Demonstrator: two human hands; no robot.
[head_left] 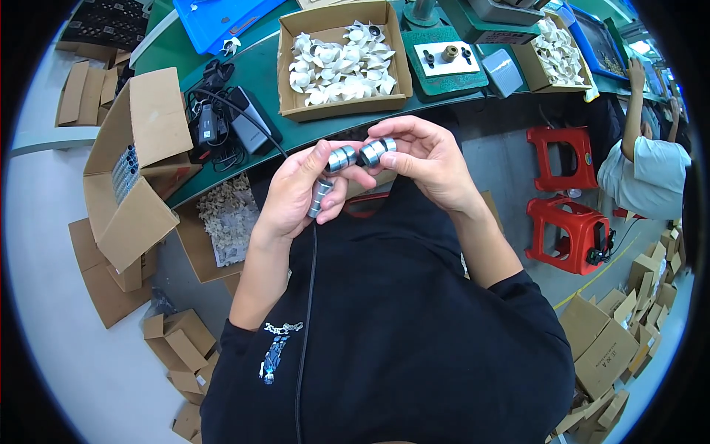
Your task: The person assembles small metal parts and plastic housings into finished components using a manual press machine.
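Observation:
My left hand (290,194) is closed around shiny steel rings that look like small bearings. One short stack of these rings (341,159) sits at its thumb and forefinger, and a second stack (319,199) is held lower, by the curled fingers. My right hand (435,164) pinches another short stack of steel rings (378,151) between thumb and fingertips. The two upper stacks are nearly end to end, with a dark gap between them. Both hands are raised in front of my body, short of the green bench (259,81).
A cardboard box of white fan-like parts (342,111) stands on the bench, beside a green press (444,74). Black cables and a power adapter (244,122) lie leftward. An open carton (111,214) holds metal pieces. Red stools (566,233) and a person (640,177) are at right.

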